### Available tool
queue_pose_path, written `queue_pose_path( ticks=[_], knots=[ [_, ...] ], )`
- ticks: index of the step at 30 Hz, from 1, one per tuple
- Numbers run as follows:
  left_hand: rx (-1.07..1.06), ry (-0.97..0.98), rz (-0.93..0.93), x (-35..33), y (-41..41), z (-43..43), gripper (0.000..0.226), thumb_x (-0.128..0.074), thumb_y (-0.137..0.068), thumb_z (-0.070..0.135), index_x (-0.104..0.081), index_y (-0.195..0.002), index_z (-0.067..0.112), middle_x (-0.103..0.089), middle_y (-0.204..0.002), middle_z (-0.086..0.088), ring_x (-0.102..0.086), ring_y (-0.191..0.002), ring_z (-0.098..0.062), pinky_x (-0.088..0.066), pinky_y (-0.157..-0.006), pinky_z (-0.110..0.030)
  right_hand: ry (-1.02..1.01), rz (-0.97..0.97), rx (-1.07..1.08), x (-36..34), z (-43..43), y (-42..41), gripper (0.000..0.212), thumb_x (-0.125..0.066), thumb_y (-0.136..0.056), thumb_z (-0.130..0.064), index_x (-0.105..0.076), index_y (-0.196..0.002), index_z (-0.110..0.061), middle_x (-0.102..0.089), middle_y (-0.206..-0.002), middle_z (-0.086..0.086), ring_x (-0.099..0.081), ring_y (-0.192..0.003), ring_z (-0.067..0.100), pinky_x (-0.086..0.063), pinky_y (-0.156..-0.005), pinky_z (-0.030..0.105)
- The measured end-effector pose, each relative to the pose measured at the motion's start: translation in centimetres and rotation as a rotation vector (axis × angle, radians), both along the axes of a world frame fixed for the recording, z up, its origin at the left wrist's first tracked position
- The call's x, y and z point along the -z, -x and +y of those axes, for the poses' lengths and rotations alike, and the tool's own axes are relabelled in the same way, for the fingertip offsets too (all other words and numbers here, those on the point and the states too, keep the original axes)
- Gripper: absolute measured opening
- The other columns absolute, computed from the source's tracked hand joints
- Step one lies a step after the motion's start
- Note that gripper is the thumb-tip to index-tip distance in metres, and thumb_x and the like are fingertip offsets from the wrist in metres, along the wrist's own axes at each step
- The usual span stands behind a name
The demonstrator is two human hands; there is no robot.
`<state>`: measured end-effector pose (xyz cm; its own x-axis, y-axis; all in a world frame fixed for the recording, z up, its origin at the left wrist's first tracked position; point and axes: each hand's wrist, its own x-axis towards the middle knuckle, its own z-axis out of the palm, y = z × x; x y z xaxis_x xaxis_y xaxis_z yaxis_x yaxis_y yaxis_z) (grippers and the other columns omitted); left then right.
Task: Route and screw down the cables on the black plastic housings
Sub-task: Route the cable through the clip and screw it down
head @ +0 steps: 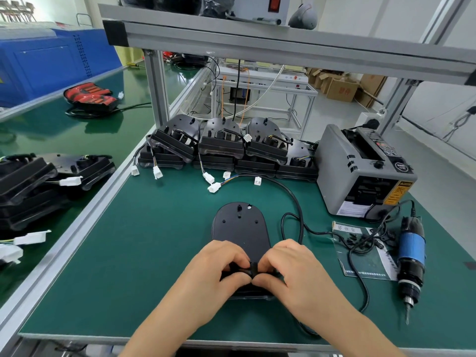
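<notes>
A flat, matte black plastic housing with a rounded far end lies on the green mat, low in the middle of the frame. Its near end is covered by both hands. The left hand and right hand meet there, fingertips curled and pinching a short black piece of the black cable. Whether a clip sits on it I cannot tell.

The thin, glossy cable loops on the mat right of the housing. Further right lie a crinkled clear plastic bag of small black parts and a blue-banded electric screwdriver.

Bare mat lies left of the housing up to the ribbed aluminium rail. Across the upper middle, stacked housings trail white connectors, beside a boxy grey tape dispenser.
</notes>
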<state>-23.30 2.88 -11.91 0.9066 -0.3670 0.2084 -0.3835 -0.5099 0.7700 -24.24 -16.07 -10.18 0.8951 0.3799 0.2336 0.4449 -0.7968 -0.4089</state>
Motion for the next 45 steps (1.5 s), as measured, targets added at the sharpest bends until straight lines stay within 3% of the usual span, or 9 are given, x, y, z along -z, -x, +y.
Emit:
queue_pose_path(
  ticks=[8,16,21,25,31,36,41,45],
  knots=[
    [0.101,-0.04,-0.014,-0.4,-0.4,0.6,0.026,-0.07,-0.083,0.015,-0.056,-0.072,0.033,-0.057,-0.102,0.027,-0.052,-0.098,-0.002,-0.042,-0.082,-0.016,0.034,0.02,0.062,0.6,-0.1,-0.1,0.03,-0.05,-0.079,-0.058,-0.059,-0.081,-0.03,-0.053,-0.077,-0.021,-0.037,-0.091,0.0,-0.023,-0.083,0.017],
    [0.028,-0.189,0.175,-2.4,-2.8,-0.6,0.02,-0.059,-0.089,0.032,-0.059,-0.07,0.038,-0.061,-0.076,0.025,-0.054,-0.072,0.008,-0.039,-0.063,-0.01,0.075,0.056,0.066,-0.2,-0.5,-0.8,0.02,-0.06,-0.085,-0.051,-0.062,-0.082,-0.031,-0.05,-0.072,-0.02,-0.035,-0.09,0.004,-0.021,-0.078,0.027],
    [0.037,-0.294,0.256,-2.8,-3.3,-1.2,0.014,-0.058,-0.089,0.035,-0.066,-0.079,0.028,-0.058,-0.094,0.009,-0.058,-0.086,-0.009,-0.048,-0.083,-0.03,0.098,0.061,0.065,-0.2,-0.5,-0.9,0.019,-0.06,-0.085,-0.05,-0.065,-0.086,-0.031,-0.054,-0.075,-0.017,-0.035,-0.092,0.005,-0.02,-0.078,0.026],
    [0.056,-0.316,0.334,-3.4,-3.7,-1.5,0.019,-0.062,-0.087,0.037,-0.064,-0.072,0.026,-0.065,-0.094,-0.002,-0.059,-0.078,-0.016,-0.049,-0.079,-0.032,0.096,0.043,0.061,-0.2,-0.5,-0.9,0.02,-0.06,-0.085,-0.05,-0.065,-0.086,-0.03,-0.054,-0.073,-0.016,-0.035,-0.091,0.007,-0.021,-0.08,0.028],
    [0.066,-0.173,0.467,-3.3,-4.2,-1.3,0.018,-0.068,-0.083,0.033,-0.067,-0.076,0.017,-0.062,-0.074,0.006,-0.049,-0.058,-0.001,-0.044,-0.063,-0.018,0.052,-0.035,0.056,0.0,-0.3,-0.6,0.029,-0.053,-0.075,-0.051,-0.067,-0.077,-0.026,-0.061,-0.068,-0.009,-0.043,-0.087,0.014,-0.027,-0.077,0.032],
    [0.086,-0.247,0.468,-3.3,-4.7,-1.1,0.028,-0.06,-0.087,0.037,-0.066,-0.076,0.013,-0.064,-0.086,0.0,-0.052,-0.059,-0.006,-0.045,-0.066,-0.019,0.068,-0.112,0.066,0.1,-0.4,-0.4,0.02,-0.059,-0.076,-0.046,-0.065,-0.074,-0.027,-0.058,-0.065,-0.011,-0.051,-0.084,0.018,-0.035,-0.076,0.035],
    [0.089,-0.234,0.468,-3.2,-4.8,-1.4,0.026,-0.064,-0.085,0.032,-0.062,-0.066,0.016,-0.058,-0.074,0.002,-0.047,-0.058,-0.007,-0.044,-0.064,-0.022,0.07,-0.117,0.074,0.4,-0.4,-0.2,0.021,-0.058,-0.077,-0.045,-0.066,-0.076,-0.026,-0.059,-0.068,-0.012,-0.051,-0.087,0.017,-0.036,-0.079,0.035],
    [0.101,-0.309,0.39,-2.9,-4.5,-1.6,0.027,-0.061,-0.088,0.035,-0.057,-0.066,0.02,-0.057,-0.078,-0.001,-0.047,-0.066,-0.011,-0.045,-0.071,-0.033,-0.018,0.058,0.022,0.0,-0.9,-0.8,0.029,-0.055,-0.078,-0.049,-0.069,-0.082,-0.024,-0.063,-0.078,-0.012,-0.043,-0.09,0.008,-0.034,-0.084,0.025]
  ],
)
